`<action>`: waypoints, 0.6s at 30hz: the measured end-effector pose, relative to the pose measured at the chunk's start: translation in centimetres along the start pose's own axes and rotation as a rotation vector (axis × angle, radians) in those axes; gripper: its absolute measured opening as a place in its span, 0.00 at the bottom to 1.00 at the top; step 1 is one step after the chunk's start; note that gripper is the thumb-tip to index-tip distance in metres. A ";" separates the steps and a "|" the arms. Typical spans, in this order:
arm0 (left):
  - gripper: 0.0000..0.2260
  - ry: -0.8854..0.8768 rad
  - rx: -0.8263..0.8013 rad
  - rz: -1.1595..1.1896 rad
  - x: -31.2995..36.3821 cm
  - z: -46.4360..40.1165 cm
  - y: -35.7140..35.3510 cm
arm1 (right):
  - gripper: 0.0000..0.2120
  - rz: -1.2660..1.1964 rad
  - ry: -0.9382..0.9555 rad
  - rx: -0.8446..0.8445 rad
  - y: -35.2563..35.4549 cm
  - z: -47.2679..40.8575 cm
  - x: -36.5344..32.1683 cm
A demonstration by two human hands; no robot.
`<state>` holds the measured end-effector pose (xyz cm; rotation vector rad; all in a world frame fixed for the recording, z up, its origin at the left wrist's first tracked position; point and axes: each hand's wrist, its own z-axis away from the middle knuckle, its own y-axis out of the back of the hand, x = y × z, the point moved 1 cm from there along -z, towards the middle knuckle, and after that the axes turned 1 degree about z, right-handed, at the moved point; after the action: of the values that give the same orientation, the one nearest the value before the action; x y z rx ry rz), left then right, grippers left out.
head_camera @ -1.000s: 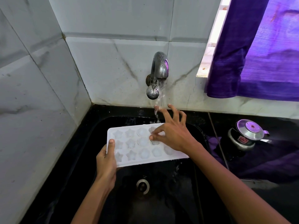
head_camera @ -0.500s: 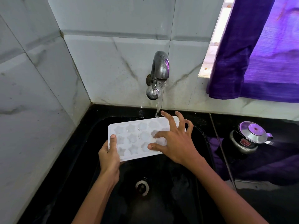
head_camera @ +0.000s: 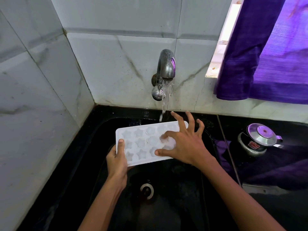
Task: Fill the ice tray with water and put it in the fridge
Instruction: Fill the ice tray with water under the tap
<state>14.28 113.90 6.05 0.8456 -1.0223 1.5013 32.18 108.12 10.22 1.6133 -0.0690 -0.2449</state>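
Note:
A white ice tray with star and round moulds is held over the black sink, below the tap. My left hand grips the tray's left end, thumb on top. Spread over the tray's right half is my right hand, fingers apart, with fingertips resting on the moulds. The metal tap on the tiled wall is running. Its thin stream falls onto the tray's far edge, just left of my right fingers.
The sink's drain lies below the tray. A small steel kettle stands on the black counter at the right. A purple curtain hangs over the window above it. Marble tile walls close in the left and back.
The tray has shifted slightly away from me and to the right under the tap. My right hand has slid toward the tray's right end and spread its fingers wider.

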 end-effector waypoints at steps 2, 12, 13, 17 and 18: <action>0.12 0.008 0.002 0.010 0.1 -0.1 0.0 | 0.35 -0.008 0.021 -0.014 -0.2 0.2 -0.1; 0.11 -0.019 0.034 0.023 0.3 -0.3 0.0 | 0.38 -0.048 -0.001 0.056 -0.5 0.3 -0.5; 0.10 -0.025 0.039 0.025 0.4 -0.3 -0.1 | 0.37 -0.079 -0.008 0.083 -0.5 0.4 -0.5; 0.10 -0.045 0.059 0.053 0.8 -0.2 -0.3 | 0.26 -0.175 -0.106 0.314 -0.5 0.8 -0.3; 0.11 -0.050 0.068 0.060 1.0 -0.2 -0.3 | 0.26 -0.164 -0.107 0.314 -0.6 1.0 -0.2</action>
<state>14.42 114.49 6.92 0.9112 -1.0461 1.5805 31.72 107.20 9.60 1.9203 -0.0590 -0.4653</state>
